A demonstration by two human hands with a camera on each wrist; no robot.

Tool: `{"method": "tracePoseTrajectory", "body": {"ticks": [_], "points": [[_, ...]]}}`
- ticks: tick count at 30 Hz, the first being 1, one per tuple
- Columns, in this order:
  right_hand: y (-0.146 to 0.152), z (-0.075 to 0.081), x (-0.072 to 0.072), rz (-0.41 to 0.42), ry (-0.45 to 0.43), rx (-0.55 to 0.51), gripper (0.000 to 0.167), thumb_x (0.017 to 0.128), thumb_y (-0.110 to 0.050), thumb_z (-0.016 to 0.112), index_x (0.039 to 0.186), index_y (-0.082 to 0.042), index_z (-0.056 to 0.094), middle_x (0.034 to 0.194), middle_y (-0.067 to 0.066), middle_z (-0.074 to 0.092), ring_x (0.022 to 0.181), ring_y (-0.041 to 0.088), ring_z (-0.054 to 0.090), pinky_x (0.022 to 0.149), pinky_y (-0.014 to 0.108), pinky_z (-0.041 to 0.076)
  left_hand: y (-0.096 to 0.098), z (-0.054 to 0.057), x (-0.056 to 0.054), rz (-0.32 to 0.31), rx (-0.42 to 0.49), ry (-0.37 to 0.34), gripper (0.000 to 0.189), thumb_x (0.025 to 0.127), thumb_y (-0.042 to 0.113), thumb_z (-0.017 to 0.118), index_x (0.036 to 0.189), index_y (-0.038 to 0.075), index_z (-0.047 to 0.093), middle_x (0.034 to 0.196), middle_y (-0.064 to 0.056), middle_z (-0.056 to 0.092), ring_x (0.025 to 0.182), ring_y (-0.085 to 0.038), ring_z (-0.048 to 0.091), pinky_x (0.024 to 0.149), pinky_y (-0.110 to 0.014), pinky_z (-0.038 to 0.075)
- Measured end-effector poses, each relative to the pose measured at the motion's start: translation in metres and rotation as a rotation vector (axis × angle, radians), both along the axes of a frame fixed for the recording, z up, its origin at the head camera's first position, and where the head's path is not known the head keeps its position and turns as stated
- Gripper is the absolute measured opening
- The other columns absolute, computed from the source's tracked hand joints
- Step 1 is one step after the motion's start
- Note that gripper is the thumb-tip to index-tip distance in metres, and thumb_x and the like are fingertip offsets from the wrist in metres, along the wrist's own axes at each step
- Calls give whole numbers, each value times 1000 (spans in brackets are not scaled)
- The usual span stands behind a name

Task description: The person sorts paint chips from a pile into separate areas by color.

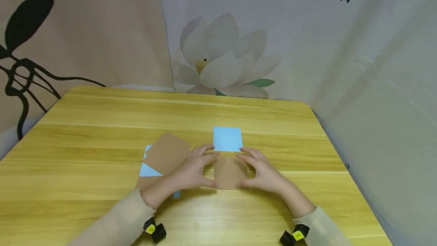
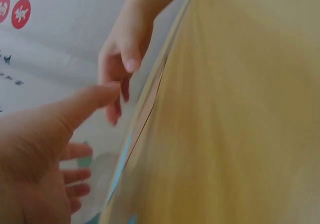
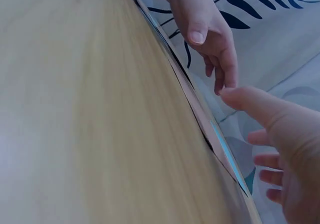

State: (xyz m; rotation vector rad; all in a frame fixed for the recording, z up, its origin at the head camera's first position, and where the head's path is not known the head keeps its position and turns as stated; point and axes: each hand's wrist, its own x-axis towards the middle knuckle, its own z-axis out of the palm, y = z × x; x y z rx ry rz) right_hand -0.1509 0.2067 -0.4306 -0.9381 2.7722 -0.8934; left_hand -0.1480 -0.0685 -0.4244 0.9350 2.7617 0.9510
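A brown square card (image 1: 230, 172) lies flat on the table between my two hands, its far edge close to a light blue square card (image 1: 227, 139). On its left side is my left hand (image 1: 195, 167), fingers spread and thumb tip at the near left corner. My right hand (image 1: 264, 172) mirrors it, thumb and fingertips along the card's right edge. Both hands have loosely bent, parted fingers in the left wrist view, where the right hand (image 2: 127, 39) faces the left hand (image 2: 37, 154). Seen edge-on in the right wrist view, the blue card (image 3: 229, 154) lies low and flat.
Left of my left hand lies a loose pile of cards, a brown card (image 1: 166, 153) on top at an angle. A blue card (image 1: 148, 171) shows under it, and my left forearm covers part of the pile. The wooden table (image 1: 290, 132) ends at a printed curtain (image 1: 225, 29).
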Motion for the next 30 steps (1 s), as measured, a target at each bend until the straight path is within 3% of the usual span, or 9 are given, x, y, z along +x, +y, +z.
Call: {"method": "tracePoseTrajectory", "body": {"ticks": [5, 12, 17, 23, 30], "points": [[-14, 0, 0, -70, 71, -21, 75, 76, -39, 79, 140, -12, 50, 147, 8, 38, 135, 29, 29, 101, 59, 29, -19, 9, -8, -65, 10, -41, 90, 71, 42, 84, 144, 8, 44, 150, -13, 31, 136, -36, 25, 103, -62, 21], [-39, 1, 2, -129, 112, -68, 73, 75, -35, 80, 138, -9, 53, 144, 10, 42, 133, 30, 32, 101, 57, 31, -50, 20, -24, -131, 74, -112, 89, 73, 36, 84, 146, 10, 41, 152, -10, 26, 137, -33, 24, 101, -55, 32], [-60, 1, 6, -146, 125, -80, 73, 76, -37, 79, 137, -8, 53, 143, 11, 43, 133, 29, 33, 102, 57, 29, -82, 19, -34, -109, 90, -89, 90, 71, 37, 85, 145, 10, 42, 151, -8, 29, 136, -34, 25, 102, -61, 26], [-88, 3, 14, -170, 110, -70, 73, 78, -45, 76, 138, -11, 52, 144, 8, 42, 132, 26, 34, 99, 56, 32, -120, 11, -42, -61, 146, -135, 93, 69, 37, 86, 145, 6, 41, 150, -10, 29, 136, -35, 23, 101, -62, 26], [-119, 5, 18, -192, 123, -45, 73, 80, -50, 73, 138, -12, 51, 145, 8, 41, 133, 24, 35, 98, 46, 40, -148, 7, -48, -14, 183, -153, 92, 72, 33, 85, 146, 6, 38, 151, -14, 26, 135, -38, 21, 97, -66, 27]]}}
